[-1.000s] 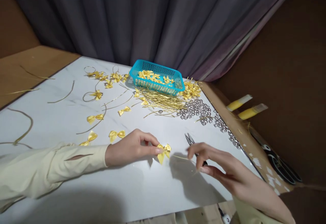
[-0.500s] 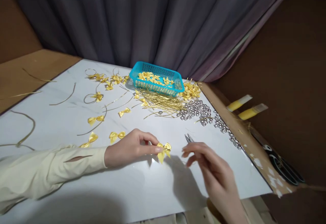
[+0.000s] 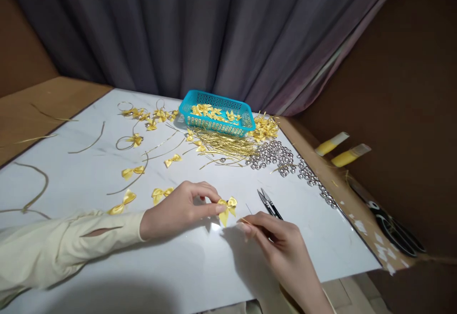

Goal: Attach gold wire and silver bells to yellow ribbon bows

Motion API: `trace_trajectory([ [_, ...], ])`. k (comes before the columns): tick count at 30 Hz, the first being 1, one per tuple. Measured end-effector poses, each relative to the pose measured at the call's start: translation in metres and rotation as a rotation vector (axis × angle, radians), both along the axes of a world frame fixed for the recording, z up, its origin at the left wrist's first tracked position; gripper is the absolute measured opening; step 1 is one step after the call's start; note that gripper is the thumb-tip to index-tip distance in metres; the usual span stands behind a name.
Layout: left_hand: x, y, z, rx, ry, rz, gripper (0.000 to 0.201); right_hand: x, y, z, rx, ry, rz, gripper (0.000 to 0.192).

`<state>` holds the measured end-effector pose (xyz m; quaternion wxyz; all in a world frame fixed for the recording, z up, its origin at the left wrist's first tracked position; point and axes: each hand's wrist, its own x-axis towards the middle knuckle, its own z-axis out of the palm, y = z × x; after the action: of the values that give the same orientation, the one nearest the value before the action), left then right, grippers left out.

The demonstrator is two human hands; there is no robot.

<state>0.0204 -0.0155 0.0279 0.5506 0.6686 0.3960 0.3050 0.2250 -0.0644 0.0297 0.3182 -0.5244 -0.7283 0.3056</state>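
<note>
Between the thumb and fingers of my left hand (image 3: 185, 211) is a yellow satin ribbon bow (image 3: 224, 210), raised just over the white table top (image 3: 200, 266). My right hand (image 3: 276, 242) is closed in a pinch just right of the bow; a thin golden strand (image 3: 244, 220) shows at its fingertips, its far end hidden. Black-handled thread snips (image 3: 268, 202) lie beyond the right hand, points away from me. Left of my left hand lie more yellow bows, among them one bow (image 3: 123, 203) by the sleeve and another bow (image 3: 160, 194) behind the wrist.
A blue plastic basket (image 3: 217, 126) with yellow bows stands at the back. Before it lie a bundle of gold cords (image 3: 228, 143) and a spread of small silver rings (image 3: 274, 154). Black scissors (image 3: 392, 230) and two yellow-filled tubes (image 3: 332, 143) are at the right edge.
My right hand has moved left toward the bow, its fingers now pinched together, uncovering more of the snips. My left hand keeps its hold on the bow; the view has shifted slightly.
</note>
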Motion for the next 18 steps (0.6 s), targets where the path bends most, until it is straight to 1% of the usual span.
trace_trajectory([
  [3,0.001,-0.001,0.0,-0.007,0.028,-0.026,0.018,0.003,-0.001,0.011,0.087,0.047,0.041,0.02],
  [6,0.002,-0.002,0.0,-0.001,0.045,-0.065,0.016,0.0,0.0,0.015,0.133,0.084,0.054,0.017],
  [10,0.002,-0.003,0.0,0.016,0.053,-0.109,0.015,-0.007,0.005,0.012,0.129,0.103,0.062,0.017],
  [13,0.001,-0.003,-0.001,0.057,0.041,-0.137,0.014,-0.011,0.007,0.007,0.134,0.103,0.075,0.018],
  [18,0.0,-0.003,-0.004,0.112,0.032,-0.152,0.014,-0.015,0.005,0.004,0.177,0.12,-0.006,0.016],
])
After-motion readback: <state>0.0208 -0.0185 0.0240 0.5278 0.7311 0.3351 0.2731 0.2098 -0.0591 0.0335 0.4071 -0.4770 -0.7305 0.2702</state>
